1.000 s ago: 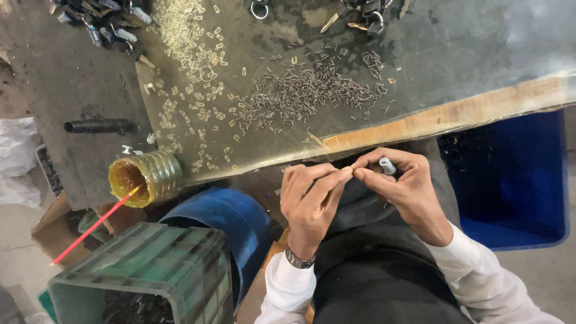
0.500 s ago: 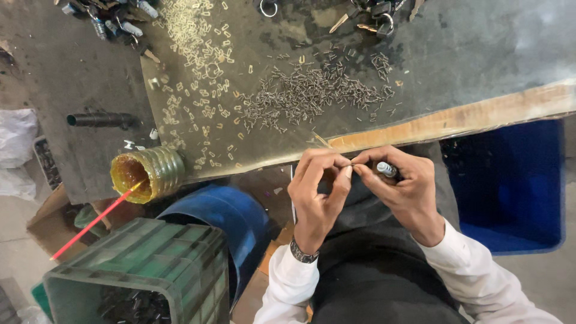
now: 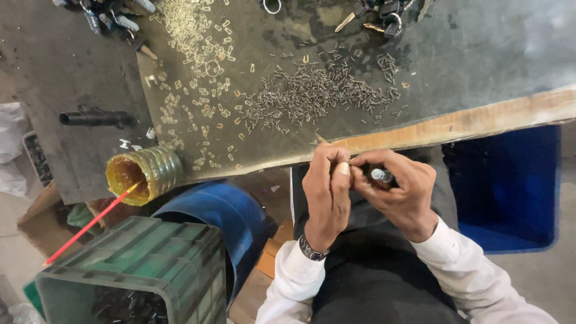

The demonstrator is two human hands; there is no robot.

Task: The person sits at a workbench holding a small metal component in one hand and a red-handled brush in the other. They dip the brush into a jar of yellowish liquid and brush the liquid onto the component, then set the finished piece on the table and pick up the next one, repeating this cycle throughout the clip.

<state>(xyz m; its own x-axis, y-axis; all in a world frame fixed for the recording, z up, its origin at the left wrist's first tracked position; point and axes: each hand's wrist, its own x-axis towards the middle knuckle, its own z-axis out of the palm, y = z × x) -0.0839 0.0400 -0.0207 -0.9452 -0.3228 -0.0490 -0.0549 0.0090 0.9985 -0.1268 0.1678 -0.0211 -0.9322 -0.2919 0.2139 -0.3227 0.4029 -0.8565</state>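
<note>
left hand (image 3: 327,192) now touching right hand (image 3: 403,191)

packaging | brown cardboard box (image 3: 42,219) | lower left, beside green crate (image 3: 138,270)

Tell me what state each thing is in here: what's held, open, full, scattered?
Left hand: fingertips pinched at the small metal part.
Right hand: closed around the small metal part.
Dark pins: scattered loose on the bench.
Brass pieces: scattered loose.
Ribbed jar: lying on its side, open, red stick in its mouth.
Green crate: open; dark parts inside.
Blue bin: open, contents unclear.
</note>
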